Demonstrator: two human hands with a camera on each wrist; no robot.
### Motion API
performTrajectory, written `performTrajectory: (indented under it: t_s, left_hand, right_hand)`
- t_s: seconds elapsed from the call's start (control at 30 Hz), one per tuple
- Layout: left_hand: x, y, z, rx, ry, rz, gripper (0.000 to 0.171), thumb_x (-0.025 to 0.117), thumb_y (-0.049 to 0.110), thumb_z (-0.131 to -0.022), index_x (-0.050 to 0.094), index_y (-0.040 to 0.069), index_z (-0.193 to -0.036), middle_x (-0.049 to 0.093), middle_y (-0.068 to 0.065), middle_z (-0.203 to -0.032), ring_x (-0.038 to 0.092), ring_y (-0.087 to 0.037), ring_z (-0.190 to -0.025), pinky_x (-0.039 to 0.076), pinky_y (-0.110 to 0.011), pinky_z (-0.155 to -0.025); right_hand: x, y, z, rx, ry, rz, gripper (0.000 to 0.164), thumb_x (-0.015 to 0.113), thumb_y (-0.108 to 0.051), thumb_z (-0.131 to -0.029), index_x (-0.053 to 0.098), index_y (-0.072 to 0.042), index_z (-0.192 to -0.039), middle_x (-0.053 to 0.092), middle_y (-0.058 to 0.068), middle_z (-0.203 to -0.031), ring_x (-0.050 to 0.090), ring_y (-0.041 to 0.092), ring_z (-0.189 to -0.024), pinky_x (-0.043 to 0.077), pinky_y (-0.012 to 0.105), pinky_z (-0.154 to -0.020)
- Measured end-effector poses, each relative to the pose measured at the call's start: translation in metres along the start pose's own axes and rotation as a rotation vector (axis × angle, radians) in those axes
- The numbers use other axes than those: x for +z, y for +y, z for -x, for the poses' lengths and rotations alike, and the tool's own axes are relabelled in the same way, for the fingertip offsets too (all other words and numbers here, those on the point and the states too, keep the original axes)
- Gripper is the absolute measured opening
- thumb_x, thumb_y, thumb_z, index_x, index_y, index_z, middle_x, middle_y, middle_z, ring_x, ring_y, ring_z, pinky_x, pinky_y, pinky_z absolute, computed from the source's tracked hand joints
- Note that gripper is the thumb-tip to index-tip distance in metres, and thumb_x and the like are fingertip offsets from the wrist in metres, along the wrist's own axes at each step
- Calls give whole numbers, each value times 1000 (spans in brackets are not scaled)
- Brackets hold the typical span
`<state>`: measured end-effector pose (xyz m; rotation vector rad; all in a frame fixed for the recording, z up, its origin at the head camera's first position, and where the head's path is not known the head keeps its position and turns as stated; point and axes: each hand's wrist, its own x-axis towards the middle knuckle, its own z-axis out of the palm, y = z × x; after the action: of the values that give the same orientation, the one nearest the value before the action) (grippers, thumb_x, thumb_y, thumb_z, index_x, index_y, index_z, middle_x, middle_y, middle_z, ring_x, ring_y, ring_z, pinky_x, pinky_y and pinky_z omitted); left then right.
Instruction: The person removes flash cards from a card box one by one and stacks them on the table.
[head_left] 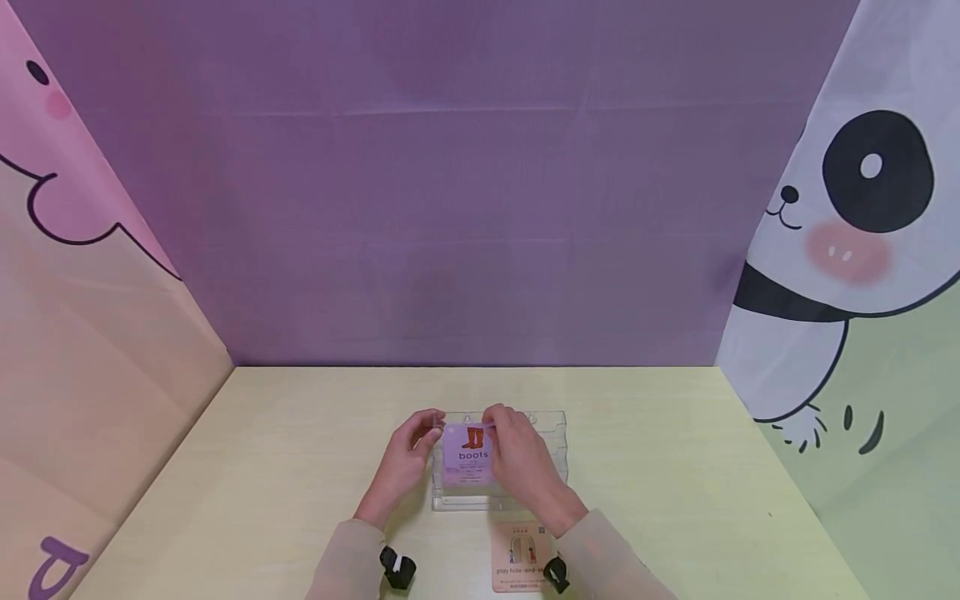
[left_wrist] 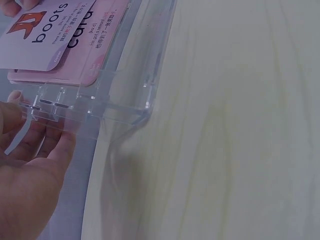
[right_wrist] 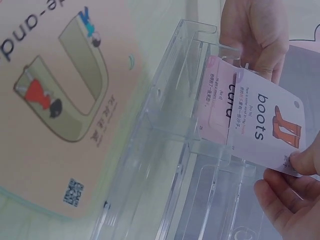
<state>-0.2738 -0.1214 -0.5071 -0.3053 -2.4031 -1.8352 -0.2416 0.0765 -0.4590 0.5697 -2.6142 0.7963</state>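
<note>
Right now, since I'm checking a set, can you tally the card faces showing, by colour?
Lilac: 1, the boots card, pinched by the right hand
Pink: 1, the pink card in the clear holder
Peach: 1, the hide-and-seek card on the table
Total: 3 faces; I can't tell whether more cards lie hidden underneath.

Beige sleeves (head_left: 348, 557), black wrist pieces (head_left: 401, 572), probably cameras

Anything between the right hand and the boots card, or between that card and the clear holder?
Nothing visible blocks the right hand, which pinches the boots card. Between that card and the clear holder lies the pink card.
</note>
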Motion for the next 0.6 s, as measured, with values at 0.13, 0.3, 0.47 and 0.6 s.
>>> performTrajectory:
  t_s: [0.13, 0.3, 0.47, 0.6]
  left_hand:
    - [0, 1, 0, 0, -1, 10, 29, 56, -1, -102, 59, -1, -131, 64, -16, -125, 58, -35, -125, 42, -49, -113]
    - [0, 2, 0, -3, -6, 10, 29, 54, -1, -103, 58, -2, -132, 64, -18, -127, 57, -35, -126, 42, -49, -113]
    - [0, 3, 1, -3, -4, 1, 29, 54, -1, -103, 59, -1, -132, 64, -18, -128, 57, -36, -125, 43, -50, -112]
    - [-1, 4, 3, 11, 0, -15, 29, 54, -2, -103, 60, 0, -131, 64, -18, -127, 59, -36, -122, 44, -51, -110]
  right_hand:
    - [-2, -1, 0, 5, 4, -21, 19, 63, 1, -98, 57, -6, -114, 63, 6, -100, 58, 17, -88, 58, 31, -79]
    - [-2, 1, 0, 10, 13, -50, 16, 60, 1, -100, 57, -7, -114, 63, 6, -100, 58, 17, -89, 58, 32, -79]
    - [-1, 3, -1, 2, 39, -84, 15, 59, 2, -100, 56, -6, -112, 64, 5, -100, 60, 17, -89, 58, 33, -78]
    - [-1, 4, 0, -14, 66, -97, 14, 59, 3, -100, 55, -6, -110, 63, 5, -98, 60, 17, -87, 58, 33, -76]
